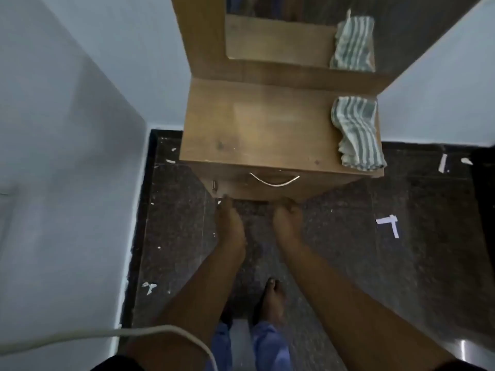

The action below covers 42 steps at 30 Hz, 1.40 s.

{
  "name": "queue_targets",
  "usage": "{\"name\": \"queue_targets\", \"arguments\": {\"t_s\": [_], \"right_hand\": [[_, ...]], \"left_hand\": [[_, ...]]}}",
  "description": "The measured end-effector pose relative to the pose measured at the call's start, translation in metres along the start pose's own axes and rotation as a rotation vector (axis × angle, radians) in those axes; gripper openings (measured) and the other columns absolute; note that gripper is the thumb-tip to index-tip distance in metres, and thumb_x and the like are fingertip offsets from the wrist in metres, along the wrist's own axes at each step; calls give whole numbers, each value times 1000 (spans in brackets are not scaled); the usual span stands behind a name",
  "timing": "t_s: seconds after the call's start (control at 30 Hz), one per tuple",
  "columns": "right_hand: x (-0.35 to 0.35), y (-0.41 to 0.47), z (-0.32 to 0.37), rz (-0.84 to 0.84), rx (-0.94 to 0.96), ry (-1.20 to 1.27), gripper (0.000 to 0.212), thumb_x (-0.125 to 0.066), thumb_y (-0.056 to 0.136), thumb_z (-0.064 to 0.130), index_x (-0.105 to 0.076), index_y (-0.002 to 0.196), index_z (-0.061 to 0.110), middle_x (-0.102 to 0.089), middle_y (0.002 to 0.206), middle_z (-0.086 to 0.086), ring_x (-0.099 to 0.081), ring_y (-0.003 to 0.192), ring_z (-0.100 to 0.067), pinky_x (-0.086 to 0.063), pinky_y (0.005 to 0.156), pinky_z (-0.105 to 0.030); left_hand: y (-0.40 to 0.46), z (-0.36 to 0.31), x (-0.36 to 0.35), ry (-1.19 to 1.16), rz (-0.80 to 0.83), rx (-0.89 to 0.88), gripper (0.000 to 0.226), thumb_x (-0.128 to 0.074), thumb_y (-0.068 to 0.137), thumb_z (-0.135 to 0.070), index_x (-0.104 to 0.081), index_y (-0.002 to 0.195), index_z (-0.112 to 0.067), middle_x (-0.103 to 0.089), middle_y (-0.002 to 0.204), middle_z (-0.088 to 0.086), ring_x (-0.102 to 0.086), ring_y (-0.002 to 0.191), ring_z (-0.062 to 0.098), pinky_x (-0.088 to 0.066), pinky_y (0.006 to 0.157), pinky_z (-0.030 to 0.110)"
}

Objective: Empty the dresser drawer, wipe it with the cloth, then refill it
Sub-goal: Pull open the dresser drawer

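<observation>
Because the top drawer front with its curved silver metal handle sits shut just above both hands, the job looks to be at its very start, with nothing emptied yet as far as can be judged. The left hand and the right hand reach down side by side below that handle, their fingertips lost against the lower front of the light brown wooden dresser. Whether they are curled round an edge or a lower drawer there cannot be told, since the fingers are hidden and blurred; neither hand visibly carries anything. They may be placed low to pull at an edge rather than the handle, but that is only a guess.

The folded white-and-grey striped cloth lies on the dresser top, up and to the right of the right hand, near the corner, probably parked there within reach for the wiping step. Its double shows in the mirror farther above. A bare foot stands on the dark speckled floor between the forearms.
</observation>
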State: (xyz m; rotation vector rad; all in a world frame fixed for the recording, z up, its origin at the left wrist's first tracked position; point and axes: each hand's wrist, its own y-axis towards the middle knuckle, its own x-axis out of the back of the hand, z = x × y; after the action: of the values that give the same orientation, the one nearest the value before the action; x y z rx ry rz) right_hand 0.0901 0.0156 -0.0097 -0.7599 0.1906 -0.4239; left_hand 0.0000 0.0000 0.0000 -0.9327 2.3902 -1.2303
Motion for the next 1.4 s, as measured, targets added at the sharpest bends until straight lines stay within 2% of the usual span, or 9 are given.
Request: {"name": "queue_targets", "arguments": {"t_s": [0.1,0.23,0.3,0.4,0.7,0.93,1.03,1.23,1.4], "right_hand": [[7,19,9,22,-252,294,24,-43,97,6,-63,85,14,-61,79,-8,-57,67,-19,-54,67,-31],[18,25,25,116,-348,574,27,-43,96,10,-62,113,19,-68,95,-8,-64,81,-22,-53,84,-33],[17,20,34,143,-380,685,22,-43,96,13,-64,105,16,-70,98,-10,-65,90,-23,-48,105,-33],[18,14,42,171,-398,749,21,-44,95,18,-62,104,14,-69,101,-12,-64,100,-25,-40,115,-34],[20,-11,60,197,-437,710,53,-45,98,43,-56,140,13,-62,127,-14,-57,117,-27,-37,116,-38],[28,-30,56,152,-467,599,62,-38,96,58,-54,141,17,-56,144,-12,-47,138,-26,-33,113,-37],[36,-41,46,139,-481,616,66,-41,95,61,-56,139,14,-58,141,-14,-50,135,-28,-30,120,-43],[54,-69,31,158,-445,625,81,-59,79,74,-64,129,10,-67,129,-16,-62,121,-31,-43,111,-44],[72,-86,17,206,-377,338,85,-65,72,80,-65,131,19,-70,124,-11,-64,119,-28,-47,109,-47]], "left_hand": [[7,-6,-20,-331,175,203,47,-39,109,-52,-63,116,-12,-67,120,14,-63,91,24,-55,82,37],[3,-16,-34,-636,341,296,62,-36,105,-59,-64,117,-5,-64,136,17,-58,132,33,-39,121,50],[-4,-22,-38,-708,354,322,67,-37,103,-61,-64,123,-3,-63,140,18,-57,134,35,-36,124,51],[-11,-22,-41,-759,375,322,76,-40,100,-65,-62,134,-1,-63,143,19,-61,130,35,-39,122,50],[-36,-33,-33,-709,404,344,85,-43,96,-71,-60,137,2,-62,141,23,-61,129,37,-39,122,51],[-41,-25,-16,-589,383,350,87,-36,96,-77,-60,128,1,-62,137,20,-54,137,34,-31,127,48],[-48,-13,-8,-586,382,366,93,-42,93,-79,-56,141,0,-59,145,20,-53,140,34,-30,128,47],[-76,4,11,-534,437,334,70,-67,88,-60,-64,132,-5,-63,143,18,-60,133,34,-40,123,46],[-97,11,21,-313,409,324,73,-71,88,-66,-65,134,-10,-66,139,14,-63,130,29,-44,120,43]]}}
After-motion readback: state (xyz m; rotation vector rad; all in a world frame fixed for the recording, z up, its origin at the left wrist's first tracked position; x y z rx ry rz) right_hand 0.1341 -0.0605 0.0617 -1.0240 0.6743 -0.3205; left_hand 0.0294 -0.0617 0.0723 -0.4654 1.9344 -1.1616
